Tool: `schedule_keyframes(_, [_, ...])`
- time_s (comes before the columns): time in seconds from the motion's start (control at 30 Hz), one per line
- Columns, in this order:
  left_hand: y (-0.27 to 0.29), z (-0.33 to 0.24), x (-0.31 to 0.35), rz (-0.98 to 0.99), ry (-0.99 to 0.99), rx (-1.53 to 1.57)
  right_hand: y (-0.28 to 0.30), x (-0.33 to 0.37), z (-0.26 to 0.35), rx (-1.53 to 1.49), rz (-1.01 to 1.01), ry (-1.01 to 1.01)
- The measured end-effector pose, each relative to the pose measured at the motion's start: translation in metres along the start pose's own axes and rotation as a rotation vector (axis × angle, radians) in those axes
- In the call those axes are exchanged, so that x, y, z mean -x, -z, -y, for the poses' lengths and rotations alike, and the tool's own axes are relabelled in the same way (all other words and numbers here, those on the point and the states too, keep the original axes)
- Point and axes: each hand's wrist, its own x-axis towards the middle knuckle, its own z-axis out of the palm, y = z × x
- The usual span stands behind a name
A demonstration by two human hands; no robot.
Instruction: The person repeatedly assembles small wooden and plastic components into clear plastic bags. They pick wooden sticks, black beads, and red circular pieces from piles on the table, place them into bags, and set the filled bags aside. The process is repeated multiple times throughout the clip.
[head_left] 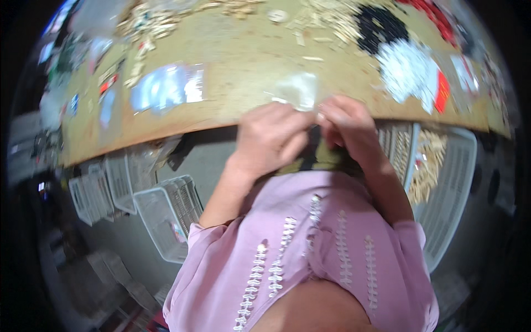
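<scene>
At the table's near edge my two hands come together over a small clear plastic bag, which lies flat and sticks out beyond the fingers. My left hand is closed, its fingers curled on the bag's near edge. My right hand is closed too, with thumb and fingertips pinched at the bag's near right corner, close to the left fingertips. Motion blurs both hands a little, and the pinched edge is hidden. What the bag contains, if anything, cannot be made out.
On the wooden table lie a stack of clear bags, wooden pieces, a black pile, a white pile and red pieces. Plastic baskets stand below left; another basket holds wooden pieces at right.
</scene>
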Motion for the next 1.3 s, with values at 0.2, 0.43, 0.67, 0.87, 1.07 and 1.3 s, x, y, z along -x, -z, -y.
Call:
schedule_keyframes(0.2, [0.012, 0.012, 0.008, 0.007, -0.066, -0.004, -0.006, -0.002, -0.003, 0.435, -0.107, 0.743])
schedule_keyframes(0.43, [0.058, 0.017, 0.021, 0.138, 0.0, 0.036, -0.005, -0.007, 0.03, 1.154, 0.253, 0.927])
schedule_keyframes(0.67, [0.168, 0.16, 0.013, -0.28, 0.641, -0.443, 0.0, 0.0, 0.019, 0.931, 0.155, 0.862])
schedule_keyframes(0.87, [0.235, 0.27, 0.012, 0.028, 0.988, -0.837, -0.002, 0.003, 0.009, 0.868, 0.099, 0.905])
schedule_keyframes(1.07, [0.211, 0.284, 0.0, 0.097, 0.904, -0.586, 0.001, 0.0, 0.005, 0.884, 0.094, 0.899])
schedule_keyframes(1.3, [0.185, 0.287, -0.002, 0.059, 0.68, -0.24, 0.001, -0.003, 0.002, 0.924, 0.064, 0.958])
